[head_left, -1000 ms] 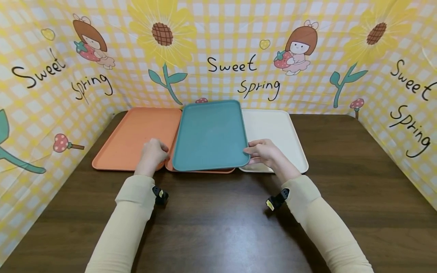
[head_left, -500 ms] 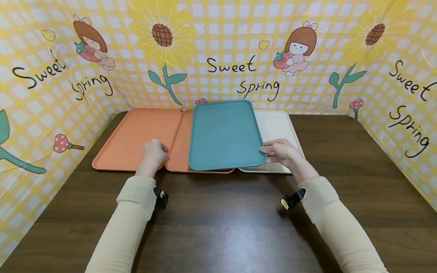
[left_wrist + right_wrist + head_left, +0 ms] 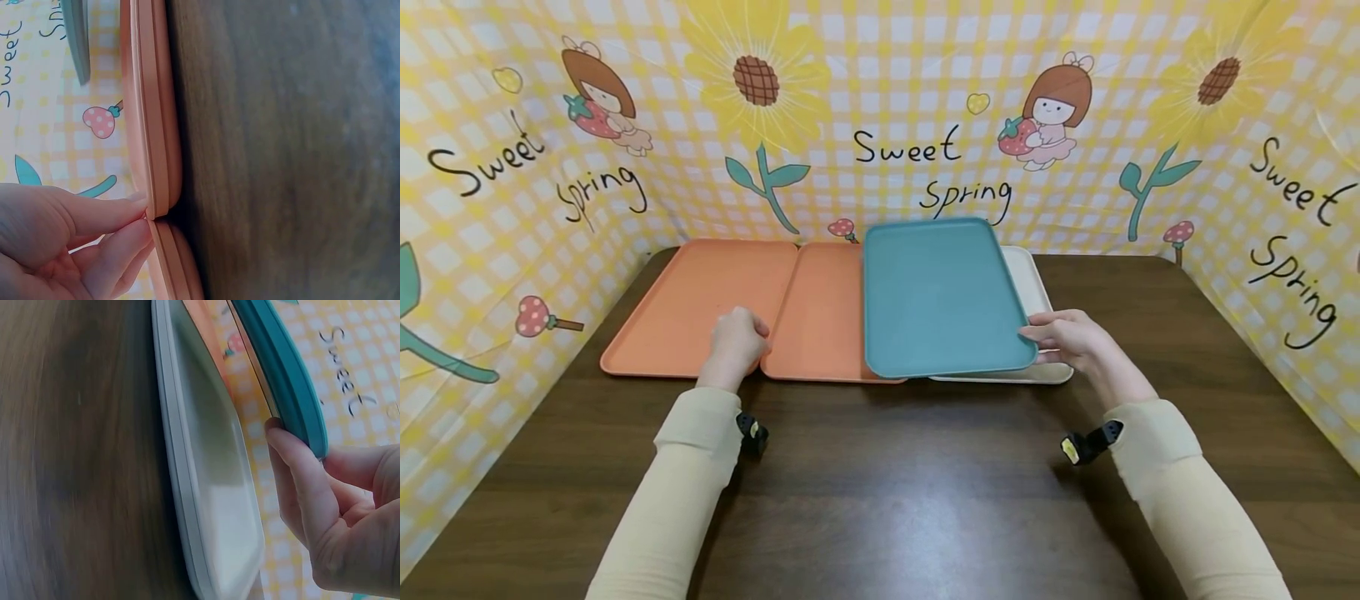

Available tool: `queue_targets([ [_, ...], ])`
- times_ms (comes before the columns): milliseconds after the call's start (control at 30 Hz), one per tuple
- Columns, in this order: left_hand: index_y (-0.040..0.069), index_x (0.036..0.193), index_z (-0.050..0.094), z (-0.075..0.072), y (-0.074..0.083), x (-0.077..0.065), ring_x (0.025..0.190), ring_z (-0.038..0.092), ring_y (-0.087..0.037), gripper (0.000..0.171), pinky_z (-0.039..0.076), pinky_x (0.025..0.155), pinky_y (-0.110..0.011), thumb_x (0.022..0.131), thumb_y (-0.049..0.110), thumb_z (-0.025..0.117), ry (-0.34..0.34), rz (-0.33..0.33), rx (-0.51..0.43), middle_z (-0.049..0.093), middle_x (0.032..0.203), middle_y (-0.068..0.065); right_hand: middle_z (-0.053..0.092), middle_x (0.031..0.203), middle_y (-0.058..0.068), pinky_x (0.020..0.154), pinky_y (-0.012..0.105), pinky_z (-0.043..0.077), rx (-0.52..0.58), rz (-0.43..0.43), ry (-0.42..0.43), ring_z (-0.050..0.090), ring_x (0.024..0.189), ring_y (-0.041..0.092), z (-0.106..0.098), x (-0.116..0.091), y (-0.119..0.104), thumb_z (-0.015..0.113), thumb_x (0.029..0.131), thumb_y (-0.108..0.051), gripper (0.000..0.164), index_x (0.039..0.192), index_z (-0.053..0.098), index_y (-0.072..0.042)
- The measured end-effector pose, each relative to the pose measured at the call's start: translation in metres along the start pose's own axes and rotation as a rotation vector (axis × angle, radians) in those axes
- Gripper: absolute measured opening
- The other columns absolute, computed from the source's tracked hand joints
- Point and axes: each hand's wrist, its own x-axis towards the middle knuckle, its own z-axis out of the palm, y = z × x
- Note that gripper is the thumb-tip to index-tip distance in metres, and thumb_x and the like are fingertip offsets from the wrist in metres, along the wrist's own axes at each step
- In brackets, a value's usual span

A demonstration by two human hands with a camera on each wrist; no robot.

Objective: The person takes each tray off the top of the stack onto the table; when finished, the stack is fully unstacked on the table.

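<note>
In the head view, a teal tray [image 3: 943, 300] hangs raised and tilted across part of the middle orange tray [image 3: 816, 317] and most of a white tray [image 3: 1026, 283]. My right hand [image 3: 1075, 337] pinches its near right corner; the right wrist view shows the thumb and fingers on either side of the teal rim, above the white tray's hollow. My left hand [image 3: 737, 342] stays where the left orange tray [image 3: 707, 283] meets the middle one. In the left wrist view, its thumb and index finger pinch the rims [image 3: 156, 209] at that join.
All the trays are on or over a dark wooden table [image 3: 880, 492]. Behind and at both sides stands a yellow checked cloth [image 3: 910, 75] with printed flowers and lettering. The teal tray's far edge reaches near this cloth in the head view.
My right hand has carried the teal tray to the right, from above the middle orange tray to largely over the white one. The left hand has stayed in place.
</note>
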Motion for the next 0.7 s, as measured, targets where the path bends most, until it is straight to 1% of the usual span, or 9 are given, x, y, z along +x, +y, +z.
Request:
queue_targets([
  [200,-0.003,0.107,0.067,-0.002,0.001,-0.002,0.108,0.055,-0.042,0.027,0.046,0.092,-0.051,0.081,0.005,0.064,-0.028,-0.023,0.002,0.063,0.114,-0.025,0.064,0.074,-0.011,0.062,0.019,0.054,-0.016,-0.005,0.009,0.062,0.067,0.000,-0.026,-0.010,0.007,0.054,0.093,-0.008,0.064,0.144,0.019,0.012],
  [433,-0.003,0.107,0.067,-0.001,0.002,-0.002,0.107,0.055,-0.042,0.027,0.047,0.090,-0.051,0.081,0.005,0.064,-0.031,-0.026,-0.003,0.063,0.115,-0.025,0.067,0.074,-0.013,0.064,0.021,0.055,-0.029,-0.012,0.015,0.065,0.069,-0.001,-0.055,-0.020,0.015,0.053,0.095,-0.010,0.068,0.144,0.013,0.014],
  [567,-0.003,0.107,0.067,-0.002,0.003,-0.001,0.107,0.056,-0.042,0.027,0.047,0.091,-0.051,0.081,0.005,0.064,-0.033,-0.024,-0.001,0.063,0.114,-0.025,0.068,0.075,-0.012,0.065,0.022,0.055,-0.039,-0.001,0.033,0.066,0.070,0.001,-0.072,-0.026,0.021,0.054,0.094,-0.012,0.066,0.143,0.017,0.014],
  [633,-0.003,0.107,0.067,-0.002,0.003,-0.001,0.107,0.055,-0.042,0.027,0.047,0.091,-0.050,0.082,0.005,0.064,-0.038,-0.024,0.002,0.063,0.114,-0.025,0.068,0.076,-0.012,0.066,0.022,0.056,-0.040,0.008,0.041,0.066,0.071,0.001,-0.081,-0.030,0.024,0.055,0.094,-0.013,0.062,0.142,0.022,0.011],
  [667,-0.003,0.108,0.067,-0.002,0.003,-0.001,0.108,0.055,-0.042,0.027,0.047,0.091,-0.050,0.082,0.005,0.064,-0.040,-0.025,0.002,0.063,0.114,-0.025,0.068,0.076,-0.012,0.066,0.022,0.056,-0.036,0.011,0.044,0.066,0.072,0.002,-0.085,-0.032,0.026,0.055,0.094,-0.013,0.058,0.140,0.026,0.008],
  [700,-0.003,0.108,0.067,-0.002,0.003,-0.002,0.108,0.055,-0.042,0.027,0.047,0.091,-0.050,0.082,0.005,0.064,-0.043,-0.028,0.000,0.063,0.114,-0.025,0.068,0.076,-0.011,0.066,0.022,0.056,-0.022,0.015,0.043,0.066,0.072,0.002,-0.090,-0.033,0.028,0.056,0.094,-0.013,0.049,0.136,0.036,0.002],
])
